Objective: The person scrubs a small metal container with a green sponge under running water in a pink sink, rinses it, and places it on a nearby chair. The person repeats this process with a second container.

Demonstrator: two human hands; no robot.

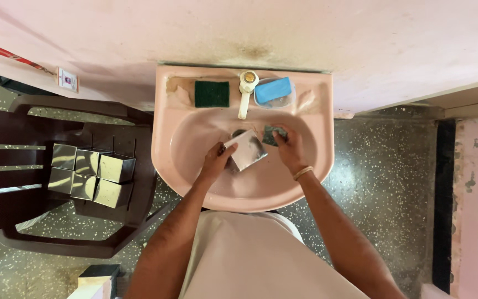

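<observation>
Pink walls and a speckled stone floor frame a pink ceramic wash basin point(311, 166) fixed to the wall, seen from straight above. Over its bowl, the left hand point(216, 161) has its grip pinched around the edge of a square steel cup point(248, 150), tilted on its side below the white plastic tap point(245, 91). The right hand point(289, 148) has its fingers pressed together on a dark scrub pad point(273, 134), held just beside the cup's upper corner.

To scrub well, I would judge that the left hand should hold the cup firmly by its rim and turn it face by face, while the pad works into the inner corners (where grime would likely sit).

On the basin ledge lie a green scouring pad point(212, 93) and a blue soap bar in a clear dish point(274, 90). Six similar steel cups point(92, 174) stand together on a dark brown plastic chair point(56, 243) to the left.
</observation>
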